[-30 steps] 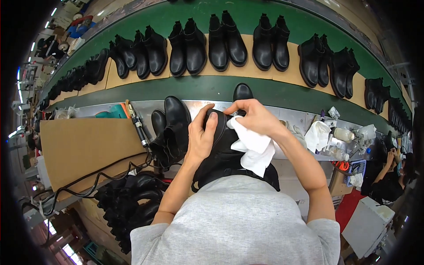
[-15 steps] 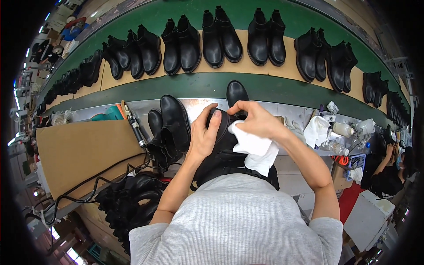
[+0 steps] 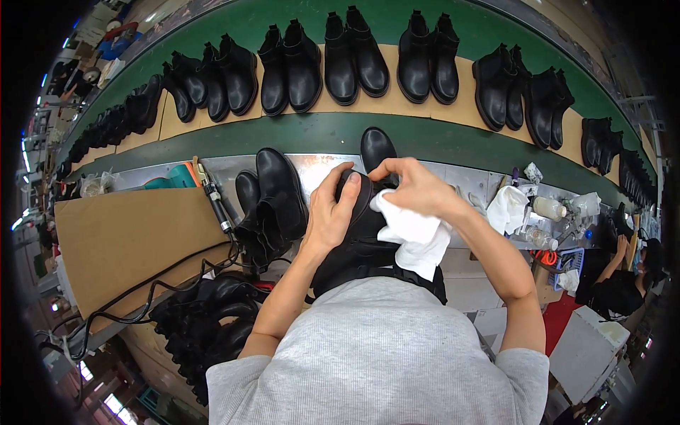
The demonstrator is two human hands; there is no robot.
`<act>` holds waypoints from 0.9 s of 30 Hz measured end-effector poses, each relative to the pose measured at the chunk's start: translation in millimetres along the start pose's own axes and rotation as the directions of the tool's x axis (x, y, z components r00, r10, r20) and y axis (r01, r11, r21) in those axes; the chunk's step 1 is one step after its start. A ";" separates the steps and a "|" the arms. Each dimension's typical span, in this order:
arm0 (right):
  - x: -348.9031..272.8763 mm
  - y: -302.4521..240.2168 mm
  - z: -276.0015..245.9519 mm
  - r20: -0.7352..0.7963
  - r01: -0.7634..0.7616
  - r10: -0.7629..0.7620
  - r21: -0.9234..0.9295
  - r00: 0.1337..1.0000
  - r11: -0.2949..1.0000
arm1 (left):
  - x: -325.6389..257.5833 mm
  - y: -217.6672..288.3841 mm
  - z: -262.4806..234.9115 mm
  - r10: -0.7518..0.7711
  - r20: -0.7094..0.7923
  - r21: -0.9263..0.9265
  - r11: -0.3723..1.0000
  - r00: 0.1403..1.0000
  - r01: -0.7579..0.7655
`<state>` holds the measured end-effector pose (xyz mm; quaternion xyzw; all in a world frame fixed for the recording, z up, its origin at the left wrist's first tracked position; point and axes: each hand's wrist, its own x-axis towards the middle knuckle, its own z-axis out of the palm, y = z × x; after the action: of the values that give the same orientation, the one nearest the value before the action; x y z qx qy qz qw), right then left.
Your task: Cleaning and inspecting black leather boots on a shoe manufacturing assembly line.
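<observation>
In front of my body, my left hand (image 3: 333, 209) is wrapped round the toe end of a black boot (image 3: 363, 202), thumb on its near side. My right hand (image 3: 421, 190) pinches a white cloth (image 3: 418, 237) close to the boot's right side; the cloth's loose end hangs down toward my shirt. Whether the cloth touches the boot I cannot tell. Just beyond my hands another black boot (image 3: 378, 150) shows its rounded toe, its rear part hidden. More black boots (image 3: 278, 188) stand on the metal bench to the left of my left hand.
Pairs of black ankle boots (image 3: 354, 60) line cardboard on the green conveyor (image 3: 312, 131). To the left lie a cardboard sheet (image 3: 134, 248), a corded tool (image 3: 212, 195) and cables. White rags (image 3: 507, 210) and bottles (image 3: 549, 207) sit at right. Another person (image 3: 620, 276) works far right.
My right hand and the cloth have shifted slightly right along the boot. The boot in my left hand has turned a little, showing more of its dark edge.
</observation>
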<state>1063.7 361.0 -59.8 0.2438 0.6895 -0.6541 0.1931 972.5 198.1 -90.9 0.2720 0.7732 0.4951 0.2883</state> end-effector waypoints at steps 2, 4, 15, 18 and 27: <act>18.3 16.2 -1.3 -0.008 0.104 -0.105 0.249 0.994 0.963 | 0.9 0.3 0.1 -0.026 0.019 -0.004 1.000 0.999 0.026; 6.7 17.6 2.4 -0.027 0.158 -0.156 0.096 0.987 0.983 | 1.5 0.0 0.3 -0.016 0.013 -0.011 1.000 1.000 0.016; 11.2 20.5 -1.1 -0.031 0.128 -0.125 0.108 0.992 0.986 | 0.8 1.2 0.8 0.027 0.023 -0.027 0.999 0.999 -0.026; 19.2 28.1 -8.9 0.008 0.016 -0.018 0.242 1.000 0.970 | 1.7 3.0 1.3 0.002 0.038 -0.012 1.000 0.999 -0.002; -9.7 19.0 21.6 -0.245 0.276 -0.308 -0.158 0.919 0.948 | -0.3 1.2 4.9 -0.012 0.041 -0.005 1.000 0.999 0.013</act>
<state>1081.6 339.1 -71.0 0.2119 0.7760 -0.5939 0.0129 976.4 201.4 -91.4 0.2764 0.7674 0.4898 0.3079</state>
